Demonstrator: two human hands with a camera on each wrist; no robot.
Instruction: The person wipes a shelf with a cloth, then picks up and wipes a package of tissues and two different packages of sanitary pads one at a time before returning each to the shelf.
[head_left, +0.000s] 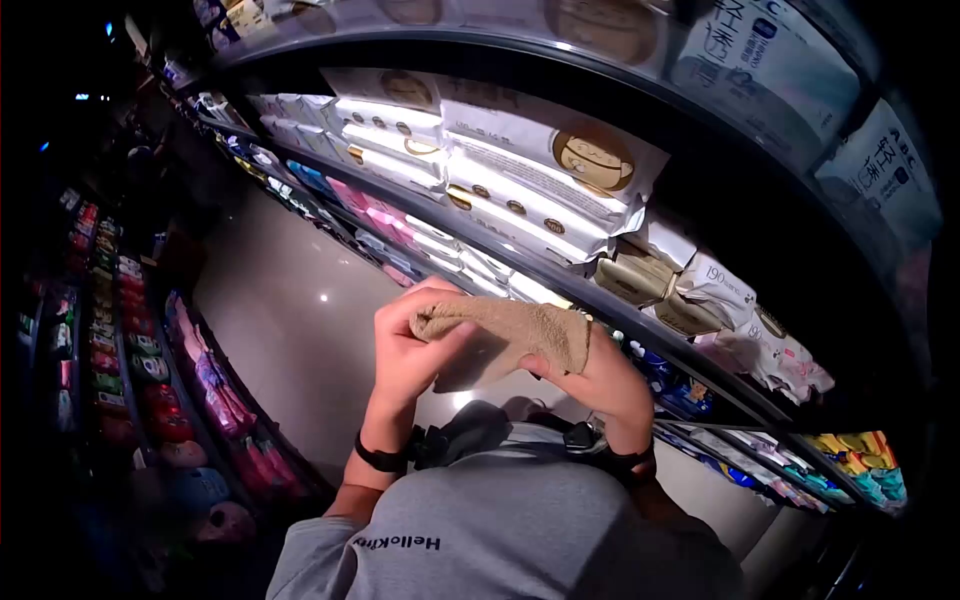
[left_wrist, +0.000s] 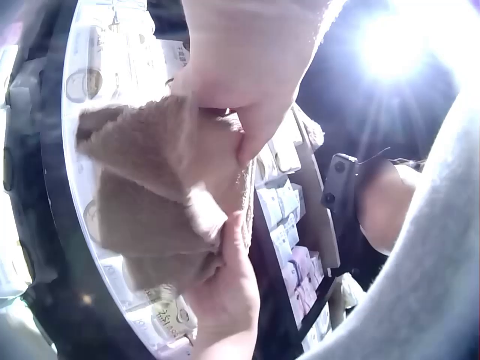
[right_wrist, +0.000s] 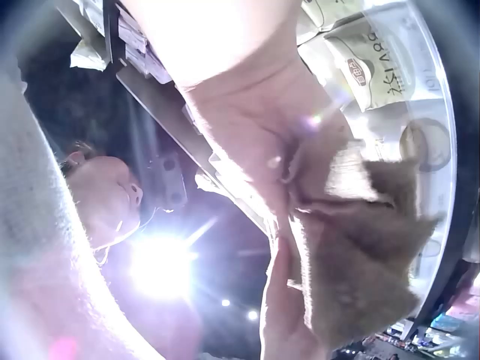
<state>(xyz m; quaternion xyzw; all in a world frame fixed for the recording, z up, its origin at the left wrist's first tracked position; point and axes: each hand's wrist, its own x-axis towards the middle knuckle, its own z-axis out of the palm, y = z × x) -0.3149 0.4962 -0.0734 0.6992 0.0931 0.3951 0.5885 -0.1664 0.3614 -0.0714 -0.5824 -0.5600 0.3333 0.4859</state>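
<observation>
A tan, fuzzy cloth (head_left: 520,325) is stretched between both hands in front of the chest. My left hand (head_left: 405,335) pinches its left end, thumb on the near side. At the other end my right hand (head_left: 590,375) grips the lower edge, its fingers mostly behind the fabric. The left wrist view shows the cloth (left_wrist: 146,195) hanging in loose folds, the left hand (left_wrist: 247,67) above and the right hand (left_wrist: 229,300) below. In the right wrist view the cloth (right_wrist: 360,270) bunches beside the right hand (right_wrist: 247,127).
Shelves of white packages (head_left: 520,170) run along the right, their dark edge close beyond the hands. More shelves with colourful packs (head_left: 165,400) stand at the left. Between them lies a pale, shiny floor (head_left: 275,300). A grey shirt (head_left: 500,520) is just below the hands.
</observation>
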